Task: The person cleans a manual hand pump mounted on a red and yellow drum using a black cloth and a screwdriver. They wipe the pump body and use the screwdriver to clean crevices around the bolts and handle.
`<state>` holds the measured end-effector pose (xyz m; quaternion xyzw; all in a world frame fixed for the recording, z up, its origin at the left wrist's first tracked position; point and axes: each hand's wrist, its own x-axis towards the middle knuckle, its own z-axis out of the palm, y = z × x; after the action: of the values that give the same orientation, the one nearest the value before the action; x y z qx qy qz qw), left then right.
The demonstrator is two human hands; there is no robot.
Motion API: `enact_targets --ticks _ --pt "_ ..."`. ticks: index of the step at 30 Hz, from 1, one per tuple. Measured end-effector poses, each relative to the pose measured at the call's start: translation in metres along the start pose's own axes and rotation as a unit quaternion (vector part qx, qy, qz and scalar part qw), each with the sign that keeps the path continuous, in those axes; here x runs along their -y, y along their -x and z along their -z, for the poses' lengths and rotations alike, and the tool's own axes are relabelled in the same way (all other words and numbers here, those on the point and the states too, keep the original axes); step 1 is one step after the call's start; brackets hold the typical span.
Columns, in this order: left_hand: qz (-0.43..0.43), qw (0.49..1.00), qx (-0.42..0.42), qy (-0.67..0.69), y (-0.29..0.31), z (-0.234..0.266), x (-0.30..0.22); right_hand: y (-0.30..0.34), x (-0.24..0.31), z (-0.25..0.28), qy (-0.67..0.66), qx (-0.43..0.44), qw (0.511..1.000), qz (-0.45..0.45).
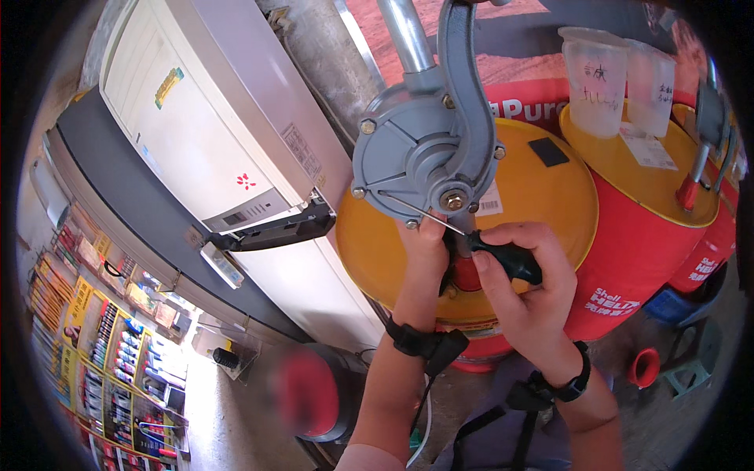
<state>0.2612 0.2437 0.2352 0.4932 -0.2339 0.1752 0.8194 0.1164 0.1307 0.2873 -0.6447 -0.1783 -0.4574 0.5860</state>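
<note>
Black-handled steel screwdriver [503,255]: one, tip at grey rotary hand pump [424,153] on yellow-topped red drum [550,188]. I see right hand [526,279] clenched around it; left hand [428,239] curled beneath pump. Two drums, two plastic cups [597,74].

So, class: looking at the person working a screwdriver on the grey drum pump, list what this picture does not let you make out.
Head view:
- The screwdriver tip: too thin to see what it touches on the grey pump.
- The left hand fingertips: hidden behind the pump's lower edge.
- The pump's crank top and pipe: cut off by the upper edge.
- The yellow drum lid centre: covered by the pump and the right hand.
- The red round thing below: blurred.
</note>
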Motion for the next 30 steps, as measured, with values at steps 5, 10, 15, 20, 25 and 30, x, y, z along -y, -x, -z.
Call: enact_targets --ticks 5,10,15,20,25,30 --pt "-0.024 0.999 0.024 0.003 -0.002 0.003 0.010 -0.010 -0.003 0.001 0.020 -0.002 0.996 0.083" --pt "0.078 0.993 0.017 0.086 -0.002 0.024 0.026 -0.020 0.006 0.008 0.119 0.024 0.977 0.173" --pt "0.014 0.998 -0.005 0.067 -0.015 0.030 0.053 -0.022 0.023 0.012 0.147 0.052 0.971 0.180" --pt "0.050 0.988 -0.038 0.140 -0.017 0.031 0.057 -0.031 0.024 0.009 0.166 0.045 0.956 0.237" --pt "0.036 0.991 -0.021 0.127 -0.013 0.027 0.045 -0.043 0.027 0.005 0.164 0.031 0.945 0.280" --pt "0.022 0.994 -0.002 0.104 -0.010 0.017 0.029 -0.056 0.047 0.015 0.181 0.110 0.926 0.314"
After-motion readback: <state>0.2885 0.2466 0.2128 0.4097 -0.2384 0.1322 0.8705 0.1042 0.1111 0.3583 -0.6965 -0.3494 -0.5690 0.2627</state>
